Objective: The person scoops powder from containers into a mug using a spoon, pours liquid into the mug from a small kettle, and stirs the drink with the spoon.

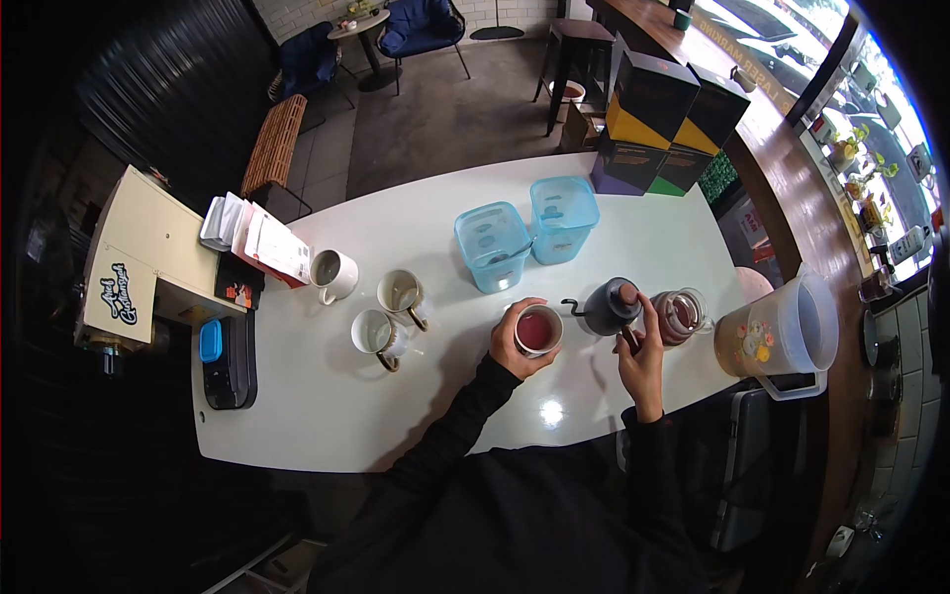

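My left hand [508,346] is wrapped around a cup of reddish liquid [537,331] in the middle of the table. Just right of it, my right hand [645,363] grips the handle of a dark gooseneck kettle [606,309], a finger reaching toward its brown lid knob. The kettle's thin spout points left, toward the cup. Beside my right hand stands a glass server [681,316] with dark red liquid in it. Over to the left are a white mug [334,276] and two cups with gold-coloured handles, one farther back [400,294] and one nearer [376,335].
Two translucent blue containers [492,249] stand behind the cup on the white table [297,416]. A large plastic pitcher [767,337] is at the right edge. Black boxes [648,109] are stacked at the back right. A cream-coloured machine [148,247] and papers [269,244] occupy the left.
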`<state>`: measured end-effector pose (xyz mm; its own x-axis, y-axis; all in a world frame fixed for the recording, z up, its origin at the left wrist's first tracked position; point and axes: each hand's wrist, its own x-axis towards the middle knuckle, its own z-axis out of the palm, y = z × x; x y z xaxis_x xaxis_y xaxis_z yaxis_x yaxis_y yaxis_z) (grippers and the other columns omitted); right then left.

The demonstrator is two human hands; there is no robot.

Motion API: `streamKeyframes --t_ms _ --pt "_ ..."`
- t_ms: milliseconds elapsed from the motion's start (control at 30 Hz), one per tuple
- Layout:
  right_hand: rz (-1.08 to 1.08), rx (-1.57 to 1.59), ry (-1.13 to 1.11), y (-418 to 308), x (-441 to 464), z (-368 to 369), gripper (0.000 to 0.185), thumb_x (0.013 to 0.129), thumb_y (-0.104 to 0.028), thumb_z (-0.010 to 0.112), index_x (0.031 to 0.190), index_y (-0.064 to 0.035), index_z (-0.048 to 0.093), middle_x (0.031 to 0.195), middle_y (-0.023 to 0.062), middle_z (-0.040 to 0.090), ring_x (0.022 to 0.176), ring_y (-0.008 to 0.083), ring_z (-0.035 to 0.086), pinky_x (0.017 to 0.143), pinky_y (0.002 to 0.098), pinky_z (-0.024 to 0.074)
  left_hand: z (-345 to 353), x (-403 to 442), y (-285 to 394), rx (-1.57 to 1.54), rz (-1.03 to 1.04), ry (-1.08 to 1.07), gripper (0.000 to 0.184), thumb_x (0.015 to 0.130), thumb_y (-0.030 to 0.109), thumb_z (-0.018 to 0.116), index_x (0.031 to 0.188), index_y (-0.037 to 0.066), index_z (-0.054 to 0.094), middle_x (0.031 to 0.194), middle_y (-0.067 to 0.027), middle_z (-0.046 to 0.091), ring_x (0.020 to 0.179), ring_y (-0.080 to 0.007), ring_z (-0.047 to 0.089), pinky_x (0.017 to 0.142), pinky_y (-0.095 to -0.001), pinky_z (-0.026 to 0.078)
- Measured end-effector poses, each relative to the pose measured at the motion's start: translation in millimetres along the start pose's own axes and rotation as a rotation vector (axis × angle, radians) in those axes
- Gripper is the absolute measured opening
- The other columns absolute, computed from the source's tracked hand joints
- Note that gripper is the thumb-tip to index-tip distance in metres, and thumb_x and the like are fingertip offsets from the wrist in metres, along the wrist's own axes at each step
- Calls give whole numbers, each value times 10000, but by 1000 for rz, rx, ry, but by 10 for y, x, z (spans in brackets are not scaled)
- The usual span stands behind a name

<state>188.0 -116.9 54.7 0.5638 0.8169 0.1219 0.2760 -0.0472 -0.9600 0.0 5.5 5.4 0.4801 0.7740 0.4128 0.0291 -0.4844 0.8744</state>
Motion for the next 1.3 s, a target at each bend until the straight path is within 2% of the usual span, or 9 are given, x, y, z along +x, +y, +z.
streamKeyframes --t_ms 133,300,633,733,900,967,1000,1133,1300 --pt "70 -95 -21 122 -20 -14 701 870 152 522 1503 -79 327 1175 181 628 854 188 672 756 315 556 -86 13 72 33 40 1 708 634 124 873 1248 38 530 1129 -98 663 976 -205 683 869 -336 550" --pt "54 -225 21 90 -14 37 732 853 129 534 1509 -103 308 1210 278 627 1044 389 681 854 411 558 -176 32 158 70 120 23 692 623 115 865 1231 35 545 1123 -86 664 963 -195 679 860 -329 550" --pt "-86 -330 85 154 27 164 761 849 122 529 1523 -109 261 1169 293 637 1023 418 669 830 454 547 -304 21 187 -98 -51 -34 693 613 156 860 1219 21 551 1118 -86 665 983 -165 654 889 -331 531" --pt "-84 -346 70 197 5 183 778 865 55 594 1527 -86 209 1021 320 660 904 455 677 749 465 523 -345 55 203 -80 -86 -93 680 619 201 858 1204 19 563 1049 -74 659 946 -162 648 870 -330 528" --pt "-110 -372 22 82 -119 93 809 888 -37 637 1539 -88 159 1059 302 649 851 448 676 738 460 528 -334 80 152 -67 -94 -139 674 621 199 857 1202 22 566 1018 -65 662 917 -160 650 862 -328 527" --pt "-151 -553 1 -36 -173 0 801 892 -54 647 1540 -95 180 1096 270 645 861 404 682 744 446 528 -318 76 146 -66 -113 -148 673 623 199 859 1203 24 567 1000 -59 664 911 -157 652 863 -324 526" --pt "-10 -492 17 -122 -171 -56 625 898 -58 644 1463 -73 376 1058 217 653 855 349 681 738 424 524 -305 70 164 -86 -117 -146 676 623 198 864 1204 26 566 996 -57 665 915 -154 652 864 -321 526" --pt "-169 -669 331 -187 -65 -376 271 921 -100 613 1191 -69 610 986 158 628 822 382 644 696 460 509 -249 33 138 -66 -67 -193 665 639 151 866 1215 32 556 1010 -75 691 916 -168 679 860 -323 544" --pt "-92 -631 312 -190 138 -590 322 903 -112 644 1221 -83 603 957 162 640 787 372 648 688 442 508 -163 -16 150 -86 -77 -208 667 638 148 869 1215 38 554 1038 -82 688 933 -176 679 875 -329 541"
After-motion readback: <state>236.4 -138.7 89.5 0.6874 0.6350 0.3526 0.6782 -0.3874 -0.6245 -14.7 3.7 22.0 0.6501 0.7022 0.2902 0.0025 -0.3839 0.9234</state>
